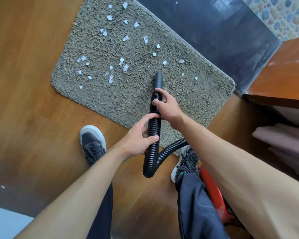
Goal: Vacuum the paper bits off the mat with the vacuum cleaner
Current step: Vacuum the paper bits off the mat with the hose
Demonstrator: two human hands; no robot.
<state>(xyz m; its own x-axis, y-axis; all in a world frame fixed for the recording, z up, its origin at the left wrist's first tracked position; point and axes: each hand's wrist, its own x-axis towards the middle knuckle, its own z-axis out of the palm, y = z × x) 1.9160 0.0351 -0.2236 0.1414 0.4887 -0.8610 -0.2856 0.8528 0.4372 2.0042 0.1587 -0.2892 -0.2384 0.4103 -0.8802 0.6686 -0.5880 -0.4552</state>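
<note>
Shaggy, rough-piled grey-green cloth mat (128, 94), thin white paper bits (125, 67) matt on its pile, ribbed glossy black plastic vacuum hose (153, 135) with smooth nozzle (158, 80), satin wood-grain floor (28, 83), glossy dark stone sill (214, 35) at 1 o'clock, polished reddish wood shelf (283, 75).

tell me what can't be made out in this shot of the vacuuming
Head view only.
Vacuum cleaner body: only a red part shows, behind the right trouser leg.
Nozzle mouth: faces away, so contact with the mat is unclear.
Mat's far end: cut off by the top edge.
White floor speck: too small to identify.
</note>
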